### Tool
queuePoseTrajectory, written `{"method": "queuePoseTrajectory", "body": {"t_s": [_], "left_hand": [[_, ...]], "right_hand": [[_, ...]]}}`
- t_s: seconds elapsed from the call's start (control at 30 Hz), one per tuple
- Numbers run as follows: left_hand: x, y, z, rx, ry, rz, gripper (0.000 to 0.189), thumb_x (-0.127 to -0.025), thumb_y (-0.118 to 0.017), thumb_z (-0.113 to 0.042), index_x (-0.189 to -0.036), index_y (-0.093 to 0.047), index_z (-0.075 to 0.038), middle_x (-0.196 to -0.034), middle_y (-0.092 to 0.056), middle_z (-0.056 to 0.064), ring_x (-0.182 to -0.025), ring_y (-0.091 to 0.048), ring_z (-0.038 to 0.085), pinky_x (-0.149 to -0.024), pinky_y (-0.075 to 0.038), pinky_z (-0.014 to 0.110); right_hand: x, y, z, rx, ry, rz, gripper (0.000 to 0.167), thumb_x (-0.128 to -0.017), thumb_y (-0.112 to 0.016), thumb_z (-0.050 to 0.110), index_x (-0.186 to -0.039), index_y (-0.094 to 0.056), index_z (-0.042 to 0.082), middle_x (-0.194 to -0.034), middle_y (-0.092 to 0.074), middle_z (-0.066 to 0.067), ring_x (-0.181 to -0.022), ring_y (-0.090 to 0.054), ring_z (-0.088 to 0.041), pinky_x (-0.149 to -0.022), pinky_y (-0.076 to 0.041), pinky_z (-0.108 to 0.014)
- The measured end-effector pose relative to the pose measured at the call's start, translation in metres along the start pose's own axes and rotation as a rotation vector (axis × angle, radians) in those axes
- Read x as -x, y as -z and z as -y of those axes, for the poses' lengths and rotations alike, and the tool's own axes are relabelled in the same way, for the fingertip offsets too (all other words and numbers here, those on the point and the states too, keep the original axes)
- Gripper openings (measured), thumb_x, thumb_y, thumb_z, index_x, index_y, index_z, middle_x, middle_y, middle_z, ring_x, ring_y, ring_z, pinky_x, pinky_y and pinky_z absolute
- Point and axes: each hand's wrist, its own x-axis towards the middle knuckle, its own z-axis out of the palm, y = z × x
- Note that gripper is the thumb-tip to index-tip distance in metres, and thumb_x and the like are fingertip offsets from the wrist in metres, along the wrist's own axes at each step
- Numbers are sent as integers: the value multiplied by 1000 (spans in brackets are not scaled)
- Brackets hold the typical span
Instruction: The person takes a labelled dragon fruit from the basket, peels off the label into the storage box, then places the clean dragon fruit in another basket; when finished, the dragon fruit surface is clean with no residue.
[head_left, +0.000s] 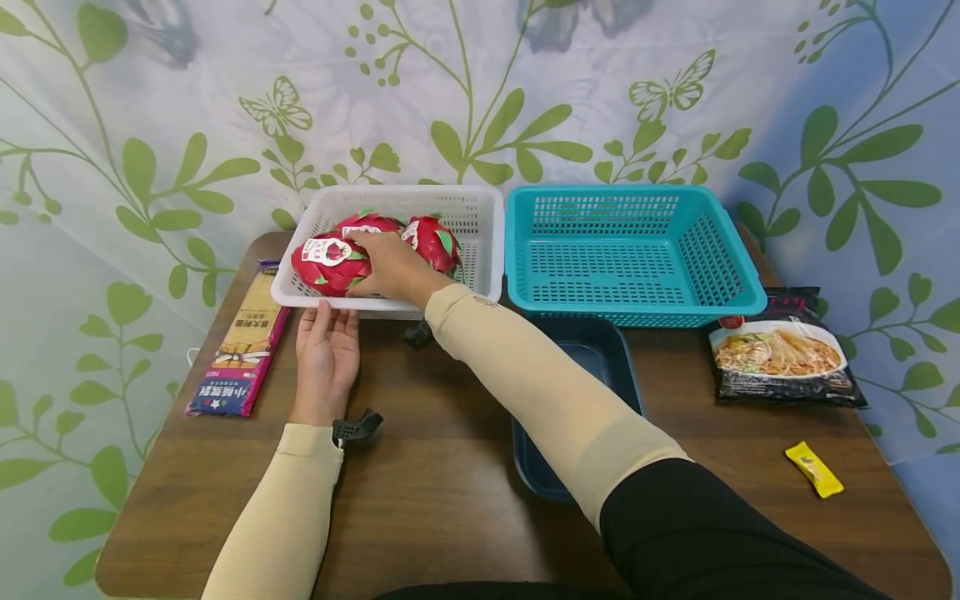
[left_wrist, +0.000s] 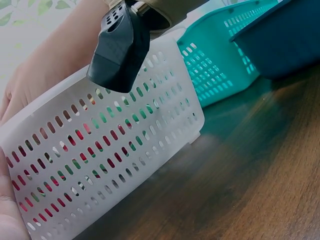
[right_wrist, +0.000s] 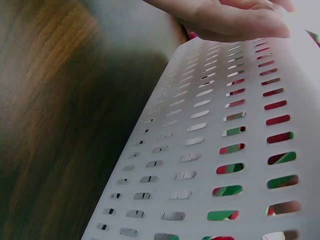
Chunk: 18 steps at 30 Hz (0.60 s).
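In the head view, a white basket [head_left: 483, 250] holds three red dragon fruits with green-tipped scales and white labels. My right hand [head_left: 397, 267] reaches over the front rim, its thumb and fingers curved round the front left dragon fruit [head_left: 330, 265]. Behind that one lies another dragon fruit [head_left: 371, 222], partly covered by the hand. A third dragon fruit [head_left: 433, 243] sits to the right of the hand. With its palm up, my left hand [head_left: 327, 354] touches the basket's front side near the left corner, fingers extended. Through the wall slots in the left wrist view, red and green show.
A teal basket [head_left: 637, 300] stands right of the white one. Under my right forearm is a dark blue bin [head_left: 626, 367]. A spaghetti pack [head_left: 243, 342] lies at left; a black noodle pack [head_left: 783, 358] and a small yellow packet [head_left: 814, 469] lie at right.
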Motion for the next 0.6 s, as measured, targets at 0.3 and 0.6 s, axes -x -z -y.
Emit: {"method": "queuePoseTrajectory", "body": {"t_s": [0.3, 0.6], "left_hand": [[0, 1, 1, 0, -5, 8, 33, -106, -61, -7, -135, -46, -1, -120, -61, 18, -99, -65, 26, -93, -58, 35], [-1, 0, 0, 11, 3, 13, 33, -107, -60, -8, -135, -45, -2, -118, -60, 17, -98, -63, 25, -92, -58, 34]], "right_hand": [[8, 5, 5, -59, 32, -53, 97, -82, -90, 48, -161, -43, 15, -153, -54, 2, -134, -48, -10, -109, -40, -24], [16, 20, 15, -81, 141, -128, 96, -82, -91, 47, -158, -46, 11, -150, -57, -1, -131, -51, -10, -104, -40, -17]]}}
